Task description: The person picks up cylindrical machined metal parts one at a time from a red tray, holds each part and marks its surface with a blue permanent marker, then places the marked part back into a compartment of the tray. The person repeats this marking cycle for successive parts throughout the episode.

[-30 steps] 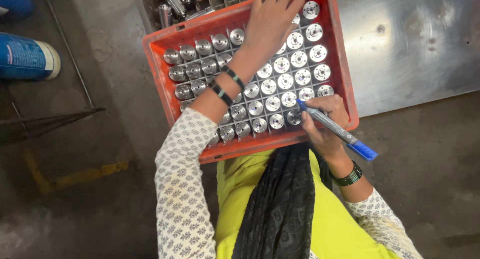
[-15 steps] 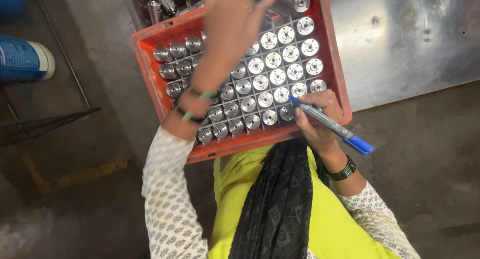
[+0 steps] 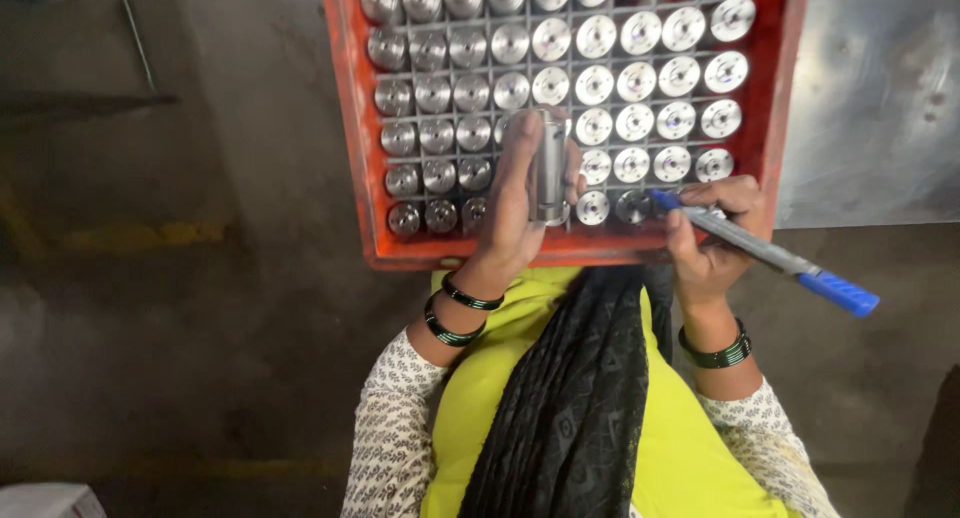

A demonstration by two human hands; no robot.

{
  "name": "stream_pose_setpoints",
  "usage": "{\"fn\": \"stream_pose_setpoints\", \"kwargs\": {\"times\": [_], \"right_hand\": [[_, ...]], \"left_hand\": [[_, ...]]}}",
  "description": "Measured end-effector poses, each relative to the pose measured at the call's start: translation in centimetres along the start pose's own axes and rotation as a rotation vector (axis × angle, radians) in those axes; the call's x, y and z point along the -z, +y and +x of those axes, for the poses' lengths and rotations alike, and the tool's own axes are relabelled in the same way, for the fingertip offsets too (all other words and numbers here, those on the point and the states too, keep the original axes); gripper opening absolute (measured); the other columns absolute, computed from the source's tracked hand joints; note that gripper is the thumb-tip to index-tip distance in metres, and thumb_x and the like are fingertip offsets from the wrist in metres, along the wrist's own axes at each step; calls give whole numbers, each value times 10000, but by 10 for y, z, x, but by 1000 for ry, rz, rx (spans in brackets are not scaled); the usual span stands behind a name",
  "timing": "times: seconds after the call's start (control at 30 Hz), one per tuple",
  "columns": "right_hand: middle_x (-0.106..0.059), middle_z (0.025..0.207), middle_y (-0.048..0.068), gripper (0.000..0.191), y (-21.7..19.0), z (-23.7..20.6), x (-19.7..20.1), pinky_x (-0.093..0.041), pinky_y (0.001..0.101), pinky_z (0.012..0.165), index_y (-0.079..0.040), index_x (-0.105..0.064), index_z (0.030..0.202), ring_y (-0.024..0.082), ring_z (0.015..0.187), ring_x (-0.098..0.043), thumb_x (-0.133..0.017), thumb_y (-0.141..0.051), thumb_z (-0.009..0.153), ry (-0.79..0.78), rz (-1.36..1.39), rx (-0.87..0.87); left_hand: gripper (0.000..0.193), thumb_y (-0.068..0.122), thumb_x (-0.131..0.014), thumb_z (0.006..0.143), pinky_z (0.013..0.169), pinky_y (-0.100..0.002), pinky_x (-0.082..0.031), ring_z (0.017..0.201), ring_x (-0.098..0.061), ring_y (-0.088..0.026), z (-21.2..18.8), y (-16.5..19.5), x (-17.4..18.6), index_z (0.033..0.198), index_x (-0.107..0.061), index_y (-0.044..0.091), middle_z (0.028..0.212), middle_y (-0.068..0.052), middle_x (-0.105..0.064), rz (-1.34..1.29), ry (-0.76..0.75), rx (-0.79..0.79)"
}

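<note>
Left hand (image 3: 515,213) grips a steel cylinder (image 3: 550,168) upright above the red crate (image 3: 352,128); right hand (image 3: 715,233) pinches a blue marker (image 3: 765,253). Best steady the cylinder before the tip touches.

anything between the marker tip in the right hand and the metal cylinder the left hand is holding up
Nothing visible does. The left hand holds the metal cylinder upright above the red crate, and the blue marker in the right hand points toward it across an open gap; only the seated parts lie below.
</note>
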State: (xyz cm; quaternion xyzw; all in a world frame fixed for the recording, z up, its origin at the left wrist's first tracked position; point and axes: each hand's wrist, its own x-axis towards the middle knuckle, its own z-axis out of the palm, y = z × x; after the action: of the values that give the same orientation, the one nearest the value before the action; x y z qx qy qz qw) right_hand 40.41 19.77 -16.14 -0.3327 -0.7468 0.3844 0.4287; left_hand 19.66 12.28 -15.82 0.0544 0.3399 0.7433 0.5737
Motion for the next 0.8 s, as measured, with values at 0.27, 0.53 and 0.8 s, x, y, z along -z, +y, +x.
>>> {"fn": "stream_pose_setpoints", "kwargs": {"times": [0.27,0.53,0.8], "right_hand": [[-632,990,116,246,-28,2,-33,-435,332,781,-5,-603,1110,232,883,-565,-763,-71,936,-216,-78,118],[-617,919,136,288,-44,12,-48,-402,415,787,-46,-574,1061,306,844,-535,-792,-69,874,-282,-257,248],[-657,938,91,259,-37,10,-51,-424,389,774,-54,-581,1063,267,807,-546,-776,-73,895,-244,-238,252]], "left_hand": [[280,301,-551,1020,775,-266,-535,863,-596,-118,-8,-19,11,1143,-580,52,983,-40,-606,-9,119,-34],[277,257,-559,1020,688,-223,-465,771,-545,-77,-14,-10,8,1120,-633,9,882,-20,-580,130,75,-62],[332,353,-543,1033,748,-275,-555,826,-673,-152,-9,-14,8,1117,-576,33,906,-94,-673,30,127,-29]]}}
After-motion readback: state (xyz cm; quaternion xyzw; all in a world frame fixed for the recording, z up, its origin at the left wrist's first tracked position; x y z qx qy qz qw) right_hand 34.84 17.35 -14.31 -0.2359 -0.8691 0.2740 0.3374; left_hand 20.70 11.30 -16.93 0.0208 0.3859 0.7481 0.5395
